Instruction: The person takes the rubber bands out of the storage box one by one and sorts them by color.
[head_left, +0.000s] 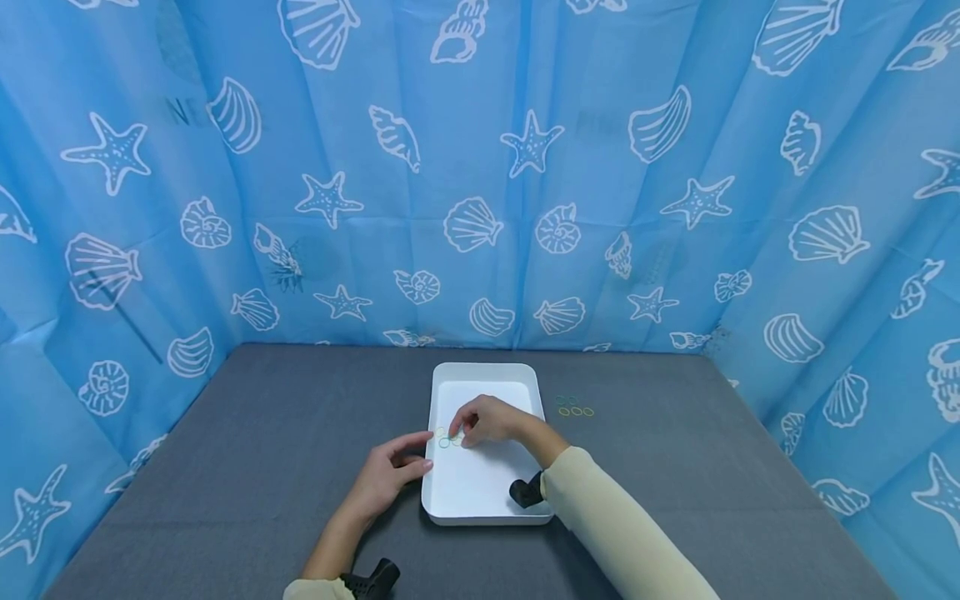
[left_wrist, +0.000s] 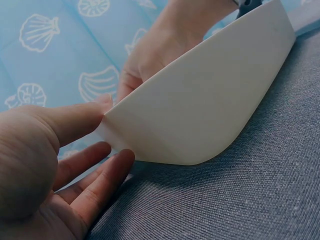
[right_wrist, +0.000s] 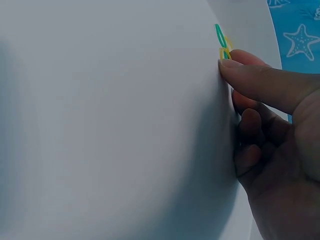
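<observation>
Rings (right_wrist: pixel 220 35) left of right hand (head_left: pixel 486 419), nearest it
Right fingertips narrow, pinch uncertain; left hand (head_left: pixel 381 475) loosely spread, touching tray (head_left: pixel 480 492)

Faint letters (head_left: pixel 178 111), perhaps "NE", on blue curtain (head_left: pixel 480 175)

White rectangular tray (head_left: pixel 480 496) flat; thin green and yellow rings (right_wrist: pixel 220 36) inside near left wall, more rings (head_left: pixel 577 412) outside, right.

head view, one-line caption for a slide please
Left grip touching a white tray, right grip at small rings inside it, more rings on the grey table at right.
</observation>
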